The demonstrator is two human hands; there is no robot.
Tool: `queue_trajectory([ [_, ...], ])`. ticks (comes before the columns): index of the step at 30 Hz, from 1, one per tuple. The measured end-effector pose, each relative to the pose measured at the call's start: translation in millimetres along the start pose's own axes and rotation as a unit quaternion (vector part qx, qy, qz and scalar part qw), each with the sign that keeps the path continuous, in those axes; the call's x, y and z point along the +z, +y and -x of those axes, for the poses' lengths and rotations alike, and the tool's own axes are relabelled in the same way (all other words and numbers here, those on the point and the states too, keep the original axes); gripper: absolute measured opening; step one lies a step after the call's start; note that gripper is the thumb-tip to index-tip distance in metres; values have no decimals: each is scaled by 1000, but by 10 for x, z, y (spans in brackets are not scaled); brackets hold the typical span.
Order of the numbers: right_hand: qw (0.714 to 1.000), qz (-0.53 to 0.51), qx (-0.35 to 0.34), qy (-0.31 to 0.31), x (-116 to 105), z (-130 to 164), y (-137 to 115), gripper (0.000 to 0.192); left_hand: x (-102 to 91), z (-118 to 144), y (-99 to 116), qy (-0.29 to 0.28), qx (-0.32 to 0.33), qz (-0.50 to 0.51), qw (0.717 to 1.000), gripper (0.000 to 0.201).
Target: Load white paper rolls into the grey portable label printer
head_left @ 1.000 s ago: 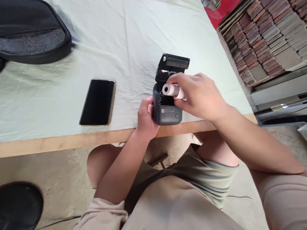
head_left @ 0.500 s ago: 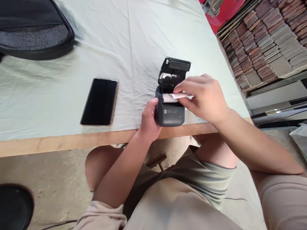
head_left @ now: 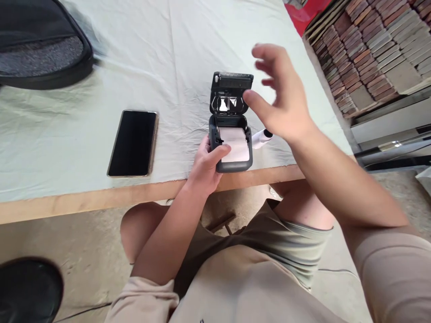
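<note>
While the small dark printer (head_left: 230,148) is being steadied at the near edge of the cloth-covered table (head_left: 188,49), it is being gripped on its left side by the left hand (head_left: 205,168), whose thumb is being laid over the front rim beside the white paper (head_left: 235,144). The lid (head_left: 230,92) is being kept upright behind the paper bay. The right hand (head_left: 281,101) is being held above and to the right of the lid, fingers spread and blurred, nothing being pinched. A white roll core (head_left: 261,137) is lying just right of the printer. A black phone (head_left: 132,142) is lying face up, well left. No lettering can be read.
</note>
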State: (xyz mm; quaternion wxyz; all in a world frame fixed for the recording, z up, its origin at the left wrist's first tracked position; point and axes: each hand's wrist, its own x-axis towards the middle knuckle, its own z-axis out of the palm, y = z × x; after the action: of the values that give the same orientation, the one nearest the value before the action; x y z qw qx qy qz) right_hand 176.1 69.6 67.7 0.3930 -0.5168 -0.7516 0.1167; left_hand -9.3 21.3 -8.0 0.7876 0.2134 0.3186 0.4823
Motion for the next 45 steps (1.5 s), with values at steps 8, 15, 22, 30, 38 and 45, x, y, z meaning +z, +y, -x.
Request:
queue_trajectory([
  [8, 995, -52, -34, -74, -37, -63, 96, 27, 27, 11, 36, 19, -9, -2, 1000, 59],
  [15, 948, 20, -108, -297, -50, -147, 31, 46, 22, 26, 16, 3, -2, 42, 999, 49],
  [22, 939, 33, -82, -332, -25, -109, 19, 48, 36, 6, 23, 0, -8, 91, 996, 27],
  [30, 967, 48, -129, -213, -179, 130, 15, 42, 106, -40, 52, 57, -25, 138, 988, 28],
  [38, 966, 79, -130, -208, -193, 166, -60, 54, 90, -60, 37, 66, -22, 123, 990, 29],
  [45, 988, 137, -74, 9, -135, 133, -269, 9, 83, -80, 49, 62, -46, 136, 988, 37],
])
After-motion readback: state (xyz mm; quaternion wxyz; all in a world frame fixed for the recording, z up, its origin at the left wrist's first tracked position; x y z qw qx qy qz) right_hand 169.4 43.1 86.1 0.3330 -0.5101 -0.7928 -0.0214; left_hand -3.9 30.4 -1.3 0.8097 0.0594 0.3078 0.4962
